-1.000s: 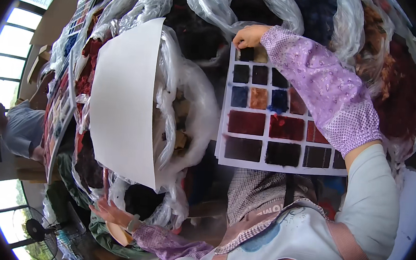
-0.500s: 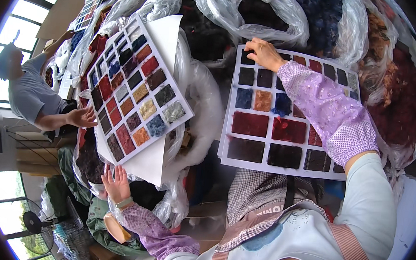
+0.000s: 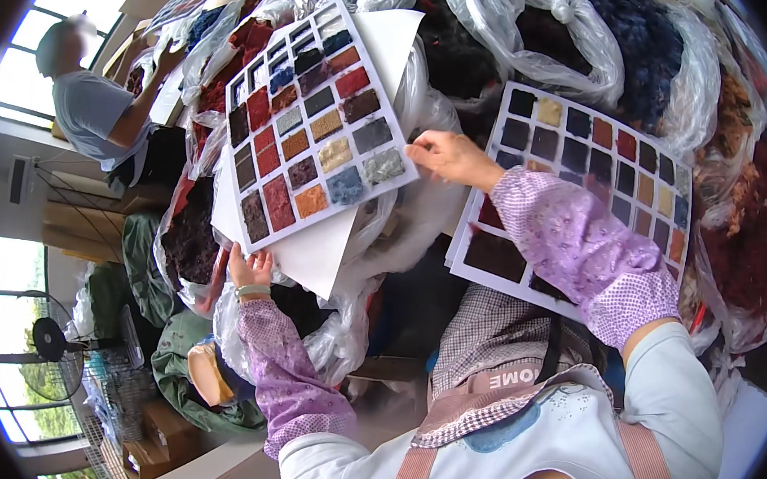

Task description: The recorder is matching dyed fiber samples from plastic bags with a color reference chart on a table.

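A white board with rows of coloured fibre swatches (image 3: pixel 327 124) lies tilted over bagged fibre on the left, with a plain white sheet (image 3: pixel 314 261) under it. My right hand (image 3: pixel 451 159) has its thumb and fingertips closed at this board's right edge. At the lower left corner is my left hand (image 3: pixel 250 270), palm up with fingers stretched out close to the edge; whether they bear any weight I cannot tell. A second swatch board (image 3: pixel 537 125) rests in front of me on the right, partly hidden by my right forearm in its purple sleeve.
Clear plastic bags (image 3: pixel 543 49) of dark, blue and red fibre crowd the far side. Orange and maroon fibre (image 3: pixel 744 232) lies at the right. A person (image 3: pixel 96 113) stands at the far left, near another swatch board (image 3: pixel 186 1). A fan (image 3: pixel 49 339) stands lower left.
My right hand has moved left from the right board's top edge to the left board's edge. My left hand has come up to that board's corner. The other person's lowered hand has risen.
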`<state>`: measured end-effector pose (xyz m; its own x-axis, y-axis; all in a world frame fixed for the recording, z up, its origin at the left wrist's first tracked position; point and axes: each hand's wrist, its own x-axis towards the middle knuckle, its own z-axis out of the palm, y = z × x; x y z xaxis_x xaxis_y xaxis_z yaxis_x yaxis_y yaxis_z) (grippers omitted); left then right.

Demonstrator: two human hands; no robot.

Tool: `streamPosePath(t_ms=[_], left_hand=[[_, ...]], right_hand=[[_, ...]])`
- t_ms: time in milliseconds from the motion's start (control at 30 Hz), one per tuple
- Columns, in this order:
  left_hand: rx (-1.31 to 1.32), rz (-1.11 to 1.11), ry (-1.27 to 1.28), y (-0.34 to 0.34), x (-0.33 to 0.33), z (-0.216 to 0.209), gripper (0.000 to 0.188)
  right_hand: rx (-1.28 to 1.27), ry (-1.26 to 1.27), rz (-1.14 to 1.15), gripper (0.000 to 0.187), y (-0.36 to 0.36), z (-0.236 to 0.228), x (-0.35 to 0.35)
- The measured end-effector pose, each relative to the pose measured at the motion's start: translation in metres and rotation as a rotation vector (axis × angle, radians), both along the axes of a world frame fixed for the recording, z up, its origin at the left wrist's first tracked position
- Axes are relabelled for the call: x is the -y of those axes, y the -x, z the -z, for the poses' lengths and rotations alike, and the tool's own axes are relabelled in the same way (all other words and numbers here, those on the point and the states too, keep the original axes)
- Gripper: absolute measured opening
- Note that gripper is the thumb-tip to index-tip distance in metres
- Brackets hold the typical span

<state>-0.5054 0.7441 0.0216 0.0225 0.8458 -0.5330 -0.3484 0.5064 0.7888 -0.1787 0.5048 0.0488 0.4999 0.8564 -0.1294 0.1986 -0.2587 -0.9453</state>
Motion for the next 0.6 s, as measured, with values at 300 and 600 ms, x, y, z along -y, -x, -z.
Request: streamPosePath(t_ms=[300, 600], left_hand=[[-0.08, 0.176, -0.015, 0.033, -0.036, -0.003, 0.032], [0.049, 0.455, -0.718, -0.056, 0.157, -0.079, 0.045]], right_hand=[[-0.112, -0.493, 0.155, 0.032, 0.031, -0.032, -0.02], [-0.423, -1.032, -0.257, 0.015, -0.109, -0.127, 0.169]])
